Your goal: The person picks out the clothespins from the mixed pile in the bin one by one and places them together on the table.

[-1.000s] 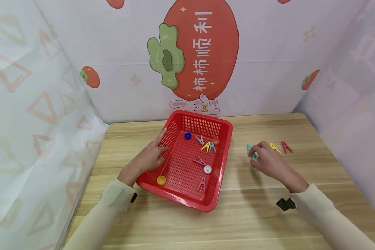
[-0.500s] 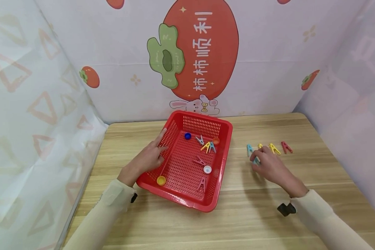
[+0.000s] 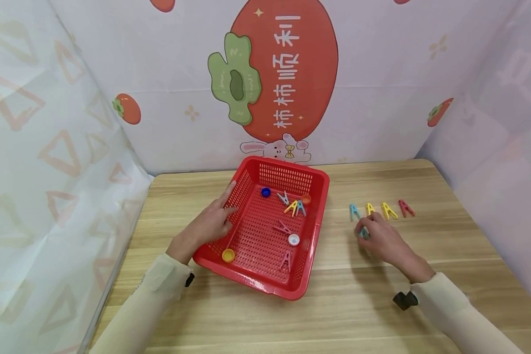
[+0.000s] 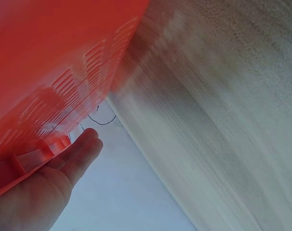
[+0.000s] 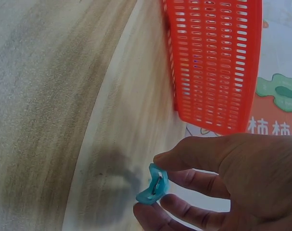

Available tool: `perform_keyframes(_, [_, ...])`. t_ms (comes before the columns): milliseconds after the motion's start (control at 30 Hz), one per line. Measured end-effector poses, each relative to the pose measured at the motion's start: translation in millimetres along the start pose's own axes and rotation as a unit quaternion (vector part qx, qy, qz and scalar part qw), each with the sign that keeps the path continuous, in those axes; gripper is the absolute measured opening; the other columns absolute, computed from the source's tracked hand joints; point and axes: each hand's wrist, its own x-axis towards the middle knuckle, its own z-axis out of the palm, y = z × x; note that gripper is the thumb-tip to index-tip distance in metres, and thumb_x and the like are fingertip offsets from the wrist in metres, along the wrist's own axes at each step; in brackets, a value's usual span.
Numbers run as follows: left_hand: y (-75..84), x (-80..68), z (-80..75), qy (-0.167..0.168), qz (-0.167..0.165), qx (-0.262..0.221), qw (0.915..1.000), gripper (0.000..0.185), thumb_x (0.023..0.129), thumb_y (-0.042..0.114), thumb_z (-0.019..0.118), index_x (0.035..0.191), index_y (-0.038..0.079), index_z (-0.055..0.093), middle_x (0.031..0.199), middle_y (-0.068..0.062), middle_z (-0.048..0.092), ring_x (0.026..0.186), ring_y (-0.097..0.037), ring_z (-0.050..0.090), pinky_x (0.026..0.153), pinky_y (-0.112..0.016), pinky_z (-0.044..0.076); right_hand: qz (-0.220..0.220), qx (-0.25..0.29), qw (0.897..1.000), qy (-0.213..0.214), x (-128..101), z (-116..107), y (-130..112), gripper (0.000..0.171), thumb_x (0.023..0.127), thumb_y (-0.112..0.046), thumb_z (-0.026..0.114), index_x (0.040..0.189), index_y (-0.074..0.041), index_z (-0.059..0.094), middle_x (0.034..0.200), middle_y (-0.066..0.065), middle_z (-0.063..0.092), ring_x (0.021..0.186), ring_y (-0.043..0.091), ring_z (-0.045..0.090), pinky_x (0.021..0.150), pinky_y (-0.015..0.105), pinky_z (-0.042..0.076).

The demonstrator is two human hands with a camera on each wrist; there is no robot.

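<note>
Right hand (image 3: 382,241) pinches small teal plastic clothespin (image 5: 153,185); set it left of the clip row beyond fingertips. Left hand (image 3: 208,223), fingers straight, steadies red perforated plastic basket (image 3: 318,196).

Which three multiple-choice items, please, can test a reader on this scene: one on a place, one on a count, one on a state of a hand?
1. Where does the left hand rest?
A. On the left wall of the red basket
B. Flat on the table by the row of pegs
C. Inside the basket on the white cap

2. How many pegs lie in the row on the table beyond the right hand?
A. Two
B. Four
C. Six

3. What does the right hand do?
A. It lies flat and holds nothing
B. It grips the basket rim
C. It pinches a light blue peg

Answers: 1 A, its fingers lie on the basket's left wall. 2 B, one blue, two yellow and one red peg show. 3 C, the right wrist view shows thumb and fingers round the peg.
</note>
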Motion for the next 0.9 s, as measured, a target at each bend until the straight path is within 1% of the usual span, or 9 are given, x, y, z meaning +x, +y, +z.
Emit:
perform_keyframes(267, [-0.9, -0.5, 0.7, 0.0, -0.006, -0.001, 1.0, 0.054, 0.095, -0.003, 0.069, 0.149, 0.002, 0.066, 0.186, -0.001, -0.004, 0.156, -0.041, 0.044, 0.11, -0.052, 0.059, 0.004, -0.006, 1.0, -0.008, -0.6, 3.5, 3.3, 0.014, 0.089, -0.006, 0.08, 0.1, -0.005, 0.072, 0.114, 0.026, 0.061, 0.085, 0.028, 0.056, 0.064, 0.038, 0.05])
perform_keyframes(633, [-0.3, 0.2, 0.2, 0.001, -0.004, -0.004, 1.0, 0.055, 0.095, -0.003, 0.07, 0.149, 0.002, 0.066, 0.186, -0.001, -0.003, 0.157, -0.042, 0.042, 0.109, -0.053, 0.059, 0.002, -0.004, 1.0, -0.017, -2.9, 6.4, 3.4, 0.013, 0.089, -0.006, 0.079, 0.099, -0.006, 0.07, 0.113, 0.025, 0.06, 0.083, 0.026, 0.054, 0.062, 0.034, 0.046])
perform_keyframes(733, [0.0, 0.1, 0.3, 0.0, -0.004, -0.003, 1.0, 0.055, 0.095, -0.003, 0.069, 0.149, 0.002, 0.066, 0.186, -0.001, -0.003, 0.157, -0.042, 0.042, 0.11, -0.053, 0.059, 0.0, -0.003, 1.0, -0.016, -3.8, 8.2, 4.9, 0.013, 0.089, -0.006, 0.079, 0.098, -0.006, 0.07, 0.113, 0.024, 0.06, 0.082, 0.026, 0.053, 0.062, 0.034, 0.046])
perform_keyframes(900, [-0.3, -0.4, 0.1, 0.0, -0.01, -0.01, 0.9999, 0.056, 0.094, -0.003, 0.07, 0.15, 0.003, 0.065, 0.186, 0.0, -0.003, 0.156, -0.042, 0.043, 0.106, -0.054, 0.061, 0.0, -0.004, 1.0, -0.014, -4.3, 10.2, 6.6, 0.012, 0.089, -0.006, 0.079, 0.098, -0.006, 0.071, 0.113, 0.024, 0.059, 0.082, 0.027, 0.054, 0.064, 0.036, 0.048])
